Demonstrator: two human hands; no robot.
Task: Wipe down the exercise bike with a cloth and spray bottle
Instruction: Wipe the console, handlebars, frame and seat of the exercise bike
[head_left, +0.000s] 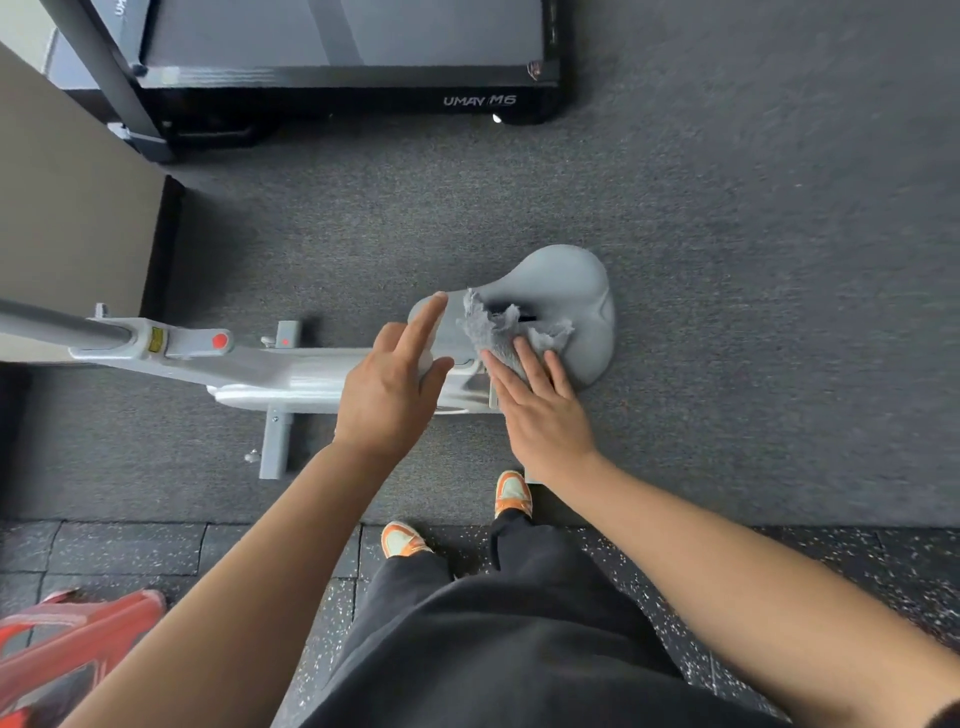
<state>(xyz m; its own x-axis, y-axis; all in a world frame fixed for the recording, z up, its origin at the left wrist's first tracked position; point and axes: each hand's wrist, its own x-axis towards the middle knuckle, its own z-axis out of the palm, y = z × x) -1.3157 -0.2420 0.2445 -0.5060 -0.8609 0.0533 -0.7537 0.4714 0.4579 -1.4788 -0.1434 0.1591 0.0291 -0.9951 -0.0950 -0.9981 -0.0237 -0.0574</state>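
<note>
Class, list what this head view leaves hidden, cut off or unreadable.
1. Seat nose: covered by the cloth and right hand.
2. Object in the left hand: mostly hidden by that hand.
3. Yellow label: too small to read.
4. Red object: blurred, cut by the left edge.
5. Spray bottle: none identifiable.

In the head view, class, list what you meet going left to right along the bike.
Red knob → left hand → grey cloth under the right hand → wide end of the saddle.
</note>
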